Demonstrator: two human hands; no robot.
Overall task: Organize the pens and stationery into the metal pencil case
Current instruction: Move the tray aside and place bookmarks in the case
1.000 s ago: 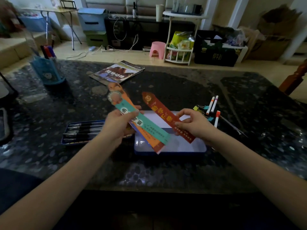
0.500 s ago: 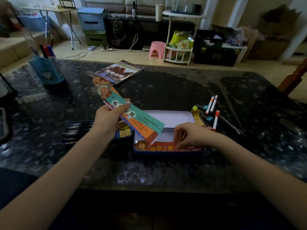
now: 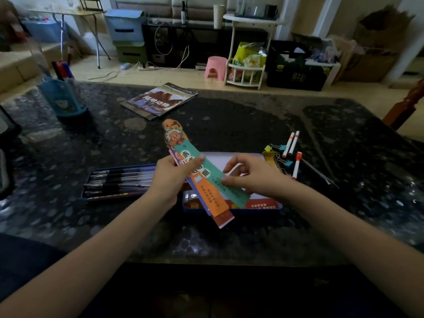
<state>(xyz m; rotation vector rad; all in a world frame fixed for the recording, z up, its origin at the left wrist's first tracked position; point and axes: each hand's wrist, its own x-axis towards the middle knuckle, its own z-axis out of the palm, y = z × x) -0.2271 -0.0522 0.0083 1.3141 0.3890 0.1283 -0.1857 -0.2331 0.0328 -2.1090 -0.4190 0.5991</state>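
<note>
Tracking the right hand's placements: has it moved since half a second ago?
Yes. The right hand has lifted from the near edge of the open blue metal tin toward the teal paper bookmark, pinching it.

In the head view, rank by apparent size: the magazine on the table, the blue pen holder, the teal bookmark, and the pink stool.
1. Magazine.
2. Teal bookmark, long but narrow, and nearest the camera, which inflates it.
3. Blue pen holder, close to the bookmark in area, so that order is unsure.
4. Pink stool, farthest away.
</note>
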